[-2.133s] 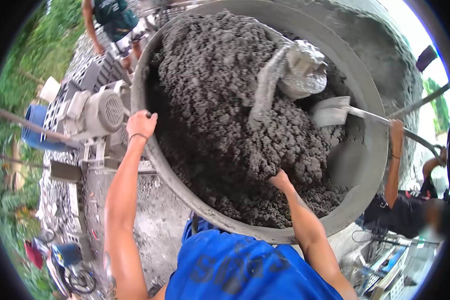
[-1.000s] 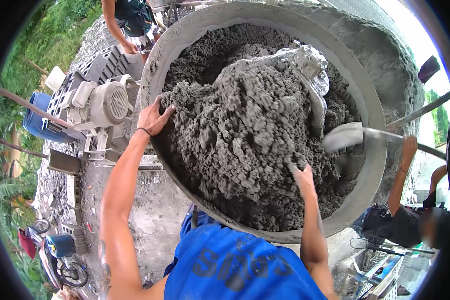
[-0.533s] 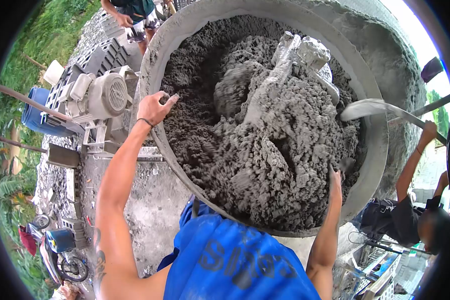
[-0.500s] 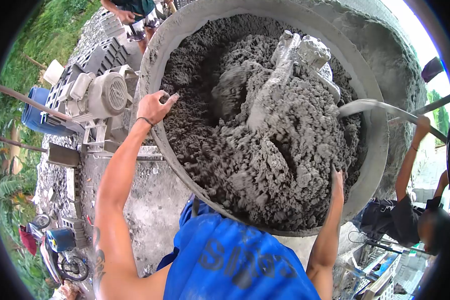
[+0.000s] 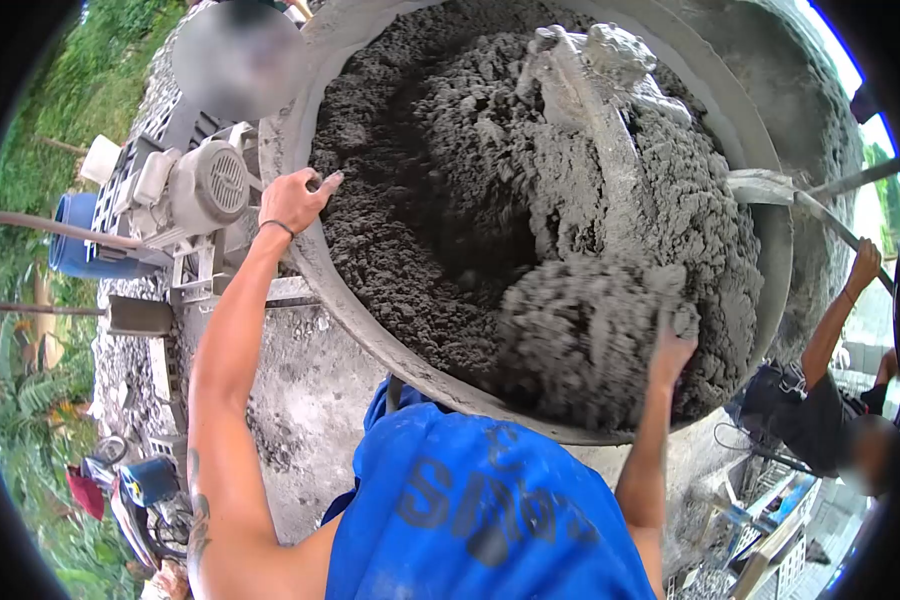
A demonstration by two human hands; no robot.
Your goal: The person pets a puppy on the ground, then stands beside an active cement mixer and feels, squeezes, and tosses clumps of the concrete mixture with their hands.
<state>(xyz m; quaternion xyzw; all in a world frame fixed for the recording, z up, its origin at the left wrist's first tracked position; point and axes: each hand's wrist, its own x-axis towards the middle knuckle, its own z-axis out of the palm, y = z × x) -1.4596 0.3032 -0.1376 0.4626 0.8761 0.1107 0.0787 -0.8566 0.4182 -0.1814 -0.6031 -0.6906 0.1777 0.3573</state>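
A wide round mixer drum [image 5: 355, 338] full of crumbly grey cement mix [image 5: 410, 300] stands before me. My left hand [image 5: 295, 200] rests on its left rim, fingers loosely bent and apart over the inside. Inside the drum at the lower right is my right hand [image 5: 675, 345], its grey-smeared fingers closed around what looks like a lump of mix, partly blurred. A mix-caked mixer arm [image 5: 595, 100] rises from the upper middle. At the right rim a co-worker's hand [image 5: 865, 262] grips the handle of a shovel [image 5: 760, 187], whose blade reaches over the drum's edge.
To the left are a grey electric motor [image 5: 208, 187], a blue barrel [image 5: 75, 235] and a stack of hollow blocks. A parked motorbike [image 5: 135, 510] is farther down. A co-worker's body [image 5: 795, 415] is at the right, and another person [image 5: 240, 60] stands at the upper left.
My right hand has come up out of the mix. The mix has churned and the mixer arm has shifted. The co-worker's shovel has moved outward to the rim. My left hand stays on the rim.
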